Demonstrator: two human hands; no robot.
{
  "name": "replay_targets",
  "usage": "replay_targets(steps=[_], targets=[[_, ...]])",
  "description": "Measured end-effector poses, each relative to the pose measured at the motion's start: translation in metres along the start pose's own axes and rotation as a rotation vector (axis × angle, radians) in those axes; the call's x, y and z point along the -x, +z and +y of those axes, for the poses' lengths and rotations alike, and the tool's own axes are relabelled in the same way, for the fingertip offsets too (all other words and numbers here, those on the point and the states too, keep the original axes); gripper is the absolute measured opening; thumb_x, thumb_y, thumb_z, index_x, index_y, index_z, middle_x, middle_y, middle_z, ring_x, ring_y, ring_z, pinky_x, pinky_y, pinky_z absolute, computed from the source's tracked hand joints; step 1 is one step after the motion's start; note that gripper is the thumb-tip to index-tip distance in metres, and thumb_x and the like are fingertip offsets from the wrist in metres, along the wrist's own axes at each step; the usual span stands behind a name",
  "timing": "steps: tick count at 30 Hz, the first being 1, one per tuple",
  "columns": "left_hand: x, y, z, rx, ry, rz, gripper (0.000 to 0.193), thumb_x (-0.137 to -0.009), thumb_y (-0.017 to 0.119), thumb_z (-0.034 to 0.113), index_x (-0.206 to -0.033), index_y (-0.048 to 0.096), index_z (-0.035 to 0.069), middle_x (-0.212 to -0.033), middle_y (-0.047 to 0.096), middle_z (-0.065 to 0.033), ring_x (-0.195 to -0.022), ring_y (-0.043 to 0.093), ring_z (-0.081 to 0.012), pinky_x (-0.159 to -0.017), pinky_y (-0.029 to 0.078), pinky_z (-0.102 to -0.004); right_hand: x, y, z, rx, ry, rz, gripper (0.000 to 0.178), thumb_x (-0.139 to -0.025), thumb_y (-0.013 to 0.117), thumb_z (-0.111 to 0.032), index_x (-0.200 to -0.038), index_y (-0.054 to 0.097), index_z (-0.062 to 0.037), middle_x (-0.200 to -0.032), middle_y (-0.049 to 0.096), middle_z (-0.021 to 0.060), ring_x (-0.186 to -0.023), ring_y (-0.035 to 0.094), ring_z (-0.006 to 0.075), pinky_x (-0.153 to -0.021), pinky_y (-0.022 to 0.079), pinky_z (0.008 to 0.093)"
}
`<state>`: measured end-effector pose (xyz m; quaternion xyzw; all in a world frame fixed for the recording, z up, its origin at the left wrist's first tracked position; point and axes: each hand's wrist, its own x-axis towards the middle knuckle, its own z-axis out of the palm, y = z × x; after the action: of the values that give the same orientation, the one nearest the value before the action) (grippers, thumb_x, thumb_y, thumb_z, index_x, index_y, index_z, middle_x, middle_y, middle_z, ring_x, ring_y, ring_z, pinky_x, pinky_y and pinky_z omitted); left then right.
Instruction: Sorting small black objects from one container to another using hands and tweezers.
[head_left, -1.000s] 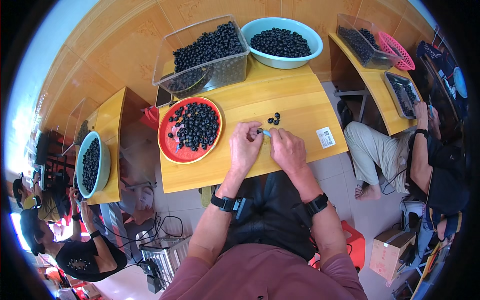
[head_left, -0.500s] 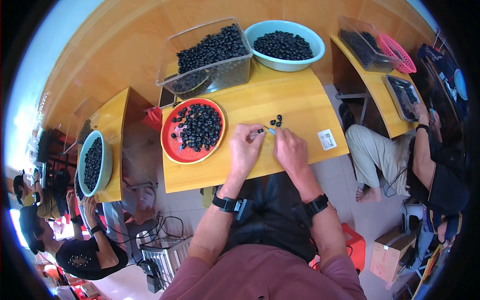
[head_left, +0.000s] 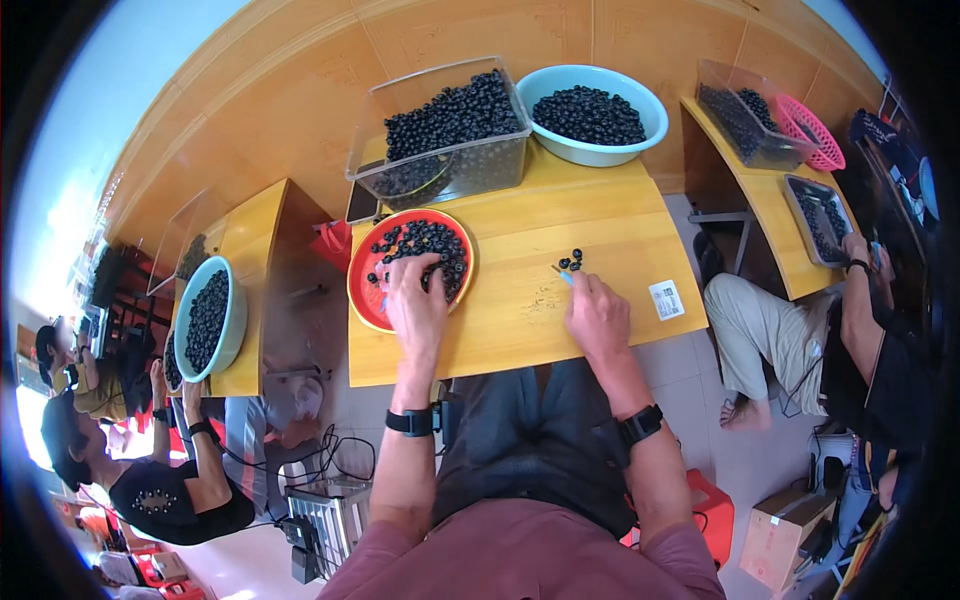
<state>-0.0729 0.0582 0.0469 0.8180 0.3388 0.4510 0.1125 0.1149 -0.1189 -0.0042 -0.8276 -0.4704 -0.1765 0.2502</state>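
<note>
Dark round berries (head_left: pixel 425 243): heaped in shallow red plastic plate (head_left: pixel 364 290) on yellow wooden worktop (head_left: pixel 520 300).
Left hand (head_left: pixel 416 305): fingers dipped into heap; grip hidden, cannot tell.
Right hand (head_left: pixel 597 318): pinching small pale-blue tool (head_left: pixel 567 279) beside loose berry cluster (head_left: pixel 571 262).
Risk: loose berries rolling off worktop; plate nudged over near edge.

The wall (head_left: pixel 300 60) behind the desks was panelled in warm orange-brown wood. A row of small yellow wooden desks (head_left: pixel 540 300) stood against it, one to the left (head_left: pixel 250 230) and one to the right (head_left: pixel 770 210). The floor (head_left: pixel 740 450) was laid with pale tiles. Bright daylight came in at the far left (head_left: pixel 30 420). A red plastic stool (head_left: pixel 710 510) and a cardboard box (head_left: pixel 780 535) stood on the floor at lower right, and a metal appliance with cables (head_left: pixel 325 510) at lower left.
</note>
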Motion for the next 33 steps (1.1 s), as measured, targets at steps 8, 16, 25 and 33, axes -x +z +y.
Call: replay_targets(steps=[8, 16, 25, 33], targets=[[0.006, 0.049, 0.047, 0.262, 0.148, -0.323, 0.02, -0.084, 0.075, 0.005, -0.104, 0.073, 0.002, -0.105, 0.069, -0.018, -0.101, 0.067, -0.0368, -0.09, 0.054, -0.0436, -0.002, -0.002, 0.0, 0.0, -0.027, 0.145, 0.001, -0.091, 0.061, -0.008, -0.092, 0.061, -0.0074, -0.074, 0.06, 0.0097, -0.066, 0.067, 0.0289, -0.056, 0.054, 0.0428], [0.004, 0.105, 0.064, 0.237, 0.161, -0.537, 0.027, -0.085, 0.076, 0.012, -0.11, 0.076, 0.003, -0.099, 0.068, -0.018, -0.102, 0.066, -0.0365, -0.091, 0.054, -0.0444, 0.001, 0.001, 0.001, -0.026, -0.024, 0.167, 0.003, -0.094, 0.061, -0.011, -0.094, 0.06, -0.0076, -0.076, 0.06, 0.0101, -0.067, 0.067, 0.0296, -0.057, 0.054, 0.0432], [0.02, 0.089, 0.063, 0.516, -0.253, -0.434, 0.022, -0.087, 0.077, 0.007, -0.107, 0.075, -0.001, -0.09, 0.074, -0.0113, -0.077, 0.071, -0.0201, -0.075, 0.057, -0.0332, 0.001, 0.0, 0.001, -0.023, -0.028, 0.169, 0.004, -0.094, 0.06, -0.012, -0.093, 0.061, -0.0081, -0.075, 0.06, 0.0092, -0.065, 0.067, 0.0289, -0.055, 0.054, 0.0429], [0.039, 0.077, 0.065, 0.576, -0.264, -0.331, 0.02, -0.087, 0.075, 0.0, -0.108, 0.075, 0.0, -0.097, 0.067, -0.0101, -0.082, 0.067, -0.0174, -0.075, 0.055, -0.0301, 0.001, -0.001, 0.0, 0.007, -0.045, 0.125, 0.004, -0.094, 0.061, -0.012, -0.092, 0.061, -0.0084, -0.074, 0.059, 0.0085, -0.063, 0.066, 0.0279, -0.053, 0.053, 0.0428]])
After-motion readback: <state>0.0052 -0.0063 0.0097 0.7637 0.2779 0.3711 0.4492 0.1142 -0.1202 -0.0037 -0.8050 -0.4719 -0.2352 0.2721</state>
